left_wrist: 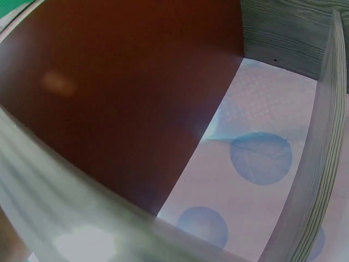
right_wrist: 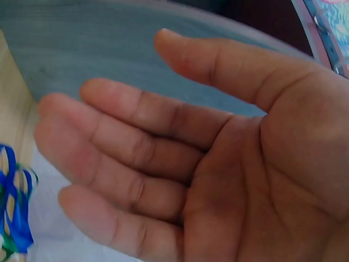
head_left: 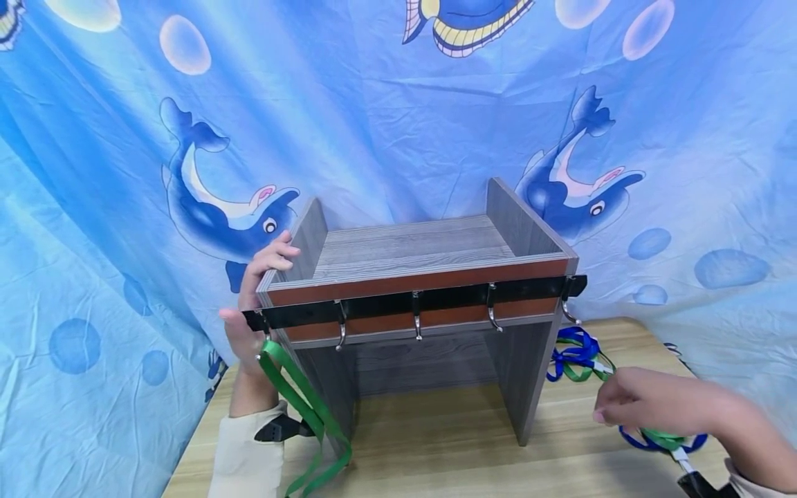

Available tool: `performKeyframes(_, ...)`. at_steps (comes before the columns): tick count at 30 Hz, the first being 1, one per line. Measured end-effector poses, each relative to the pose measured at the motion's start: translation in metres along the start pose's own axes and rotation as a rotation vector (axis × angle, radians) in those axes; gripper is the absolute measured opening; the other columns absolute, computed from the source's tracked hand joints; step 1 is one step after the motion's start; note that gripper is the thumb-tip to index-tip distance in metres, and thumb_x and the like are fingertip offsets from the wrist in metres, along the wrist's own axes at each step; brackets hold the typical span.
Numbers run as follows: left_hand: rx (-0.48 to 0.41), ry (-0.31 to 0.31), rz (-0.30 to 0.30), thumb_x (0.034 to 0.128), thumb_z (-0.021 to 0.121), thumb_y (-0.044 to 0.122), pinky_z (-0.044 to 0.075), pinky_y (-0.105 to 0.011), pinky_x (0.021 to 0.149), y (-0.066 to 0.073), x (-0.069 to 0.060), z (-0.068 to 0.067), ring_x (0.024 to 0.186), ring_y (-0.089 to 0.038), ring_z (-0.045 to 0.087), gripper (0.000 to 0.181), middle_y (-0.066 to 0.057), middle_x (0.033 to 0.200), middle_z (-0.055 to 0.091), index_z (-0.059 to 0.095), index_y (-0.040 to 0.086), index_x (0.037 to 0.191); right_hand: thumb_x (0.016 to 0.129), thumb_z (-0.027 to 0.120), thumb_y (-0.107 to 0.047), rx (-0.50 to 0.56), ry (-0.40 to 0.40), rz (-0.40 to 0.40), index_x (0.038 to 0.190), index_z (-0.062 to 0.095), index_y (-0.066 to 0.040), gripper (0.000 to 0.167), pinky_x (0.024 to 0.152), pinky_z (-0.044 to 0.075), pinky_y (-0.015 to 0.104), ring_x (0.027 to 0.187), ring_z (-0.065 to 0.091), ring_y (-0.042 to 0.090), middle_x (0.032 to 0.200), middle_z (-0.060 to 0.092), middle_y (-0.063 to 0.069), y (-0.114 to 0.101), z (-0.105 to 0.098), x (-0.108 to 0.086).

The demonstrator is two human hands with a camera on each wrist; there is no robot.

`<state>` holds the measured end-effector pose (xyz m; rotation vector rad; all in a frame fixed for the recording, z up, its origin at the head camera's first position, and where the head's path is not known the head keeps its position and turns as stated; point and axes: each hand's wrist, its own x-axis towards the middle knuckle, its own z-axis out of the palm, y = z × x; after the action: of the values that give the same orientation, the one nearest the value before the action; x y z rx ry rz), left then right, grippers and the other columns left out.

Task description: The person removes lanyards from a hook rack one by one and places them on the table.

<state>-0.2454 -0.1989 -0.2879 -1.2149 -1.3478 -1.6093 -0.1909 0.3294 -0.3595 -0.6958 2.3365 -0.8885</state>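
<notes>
A grey wooden shelf stands on the table, with a black hook rail across its brown front edge. From the leftmost hook hangs a green ribbon lanyard. My left hand is at the shelf's left side panel, fingers raised and loosely bent, thumb out beside the rail's end. Whether it touches the panel is hard to tell. My right hand hovers over the table at the right. In the right wrist view its palm shows, with nothing held and the fingers slightly bent.
Blue and green lanyards lie in a loose bundle beyond my right hand. More lanyards lie below it, partly covered. Metal hooks stick out from the rail. A blue dolphin-print cloth hangs behind the wooden table.
</notes>
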Motion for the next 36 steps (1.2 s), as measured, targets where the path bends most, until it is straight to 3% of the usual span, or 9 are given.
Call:
performKeyframes(5,0.019,0.009,-0.001,0.1071,0.034,0.062,0.015,-0.047,0.131,0.0,0.001,-0.001,0.154,-0.034,0.036,0.068,-0.01,0.136,0.065,0.066,0.003,0.121,0.105,0.062,-0.02,-0.025,-0.002,0.02,0.106,0.077,-0.017,0.015,0.067,0.053,0.025,0.077,0.065,0.003,0.091,0.073,-0.008,-0.014,0.012,0.012)
performKeyframes(11,0.025,0.023,-0.024,0.1049,0.041,0.049,0.016,-0.046,0.13,-0.002,0.002,-0.002,0.153,-0.031,0.037,0.052,-0.007,0.135,0.067,0.069,0.008,0.118,0.104,0.063,-0.02,-0.078,-0.018,-0.09,0.116,0.078,-0.021,0.019,0.077,0.057,0.024,0.094,0.067,-0.004,0.11,0.076,-0.014,-0.03,0.024,0.025)
performKeyframes(18,0.009,0.038,-0.034,0.1044,0.042,0.049,0.016,-0.047,0.13,-0.001,0.002,-0.002,0.154,-0.031,0.036,0.051,-0.007,0.134,0.067,0.07,0.008,0.118,0.104,0.064,-0.034,-0.108,-0.03,-0.126,0.125,0.075,-0.027,0.024,0.073,0.055,0.023,0.085,0.064,-0.005,0.11,0.074,-0.016,-0.056,0.045,0.048)
performKeyframes(24,0.038,0.031,-0.035,0.1052,0.04,0.049,0.016,-0.046,0.13,0.0,0.002,-0.002,0.154,-0.031,0.036,0.052,-0.007,0.135,0.067,0.07,0.008,0.118,0.105,0.062,-0.042,-0.101,-0.057,-0.184,0.133,0.07,-0.035,0.03,0.088,0.058,0.025,0.114,0.065,-0.003,0.138,0.069,-0.012,-0.075,0.063,0.07)
performKeyframes(29,0.047,0.032,-0.031,0.1054,0.039,0.049,0.017,-0.046,0.129,-0.001,0.002,-0.001,0.154,-0.031,0.037,0.053,-0.006,0.135,0.068,0.07,0.008,0.118,0.107,0.055,-0.05,-0.139,0.052,-0.268,0.14,0.064,-0.036,0.037,0.099,0.058,0.031,0.132,0.061,0.006,0.145,0.064,-0.009,-0.088,0.07,0.081)
performKeyframes(36,0.01,0.041,-0.026,0.1044,0.041,0.047,0.017,-0.046,0.129,-0.003,0.002,0.0,0.154,-0.031,0.038,0.051,-0.007,0.135,0.068,0.07,0.008,0.118,0.108,0.053,-0.051,-0.132,0.162,-0.315,0.14,0.063,-0.037,0.036,0.096,0.058,0.034,0.124,0.063,0.004,0.142,0.065,-0.012,-0.102,0.075,0.094)
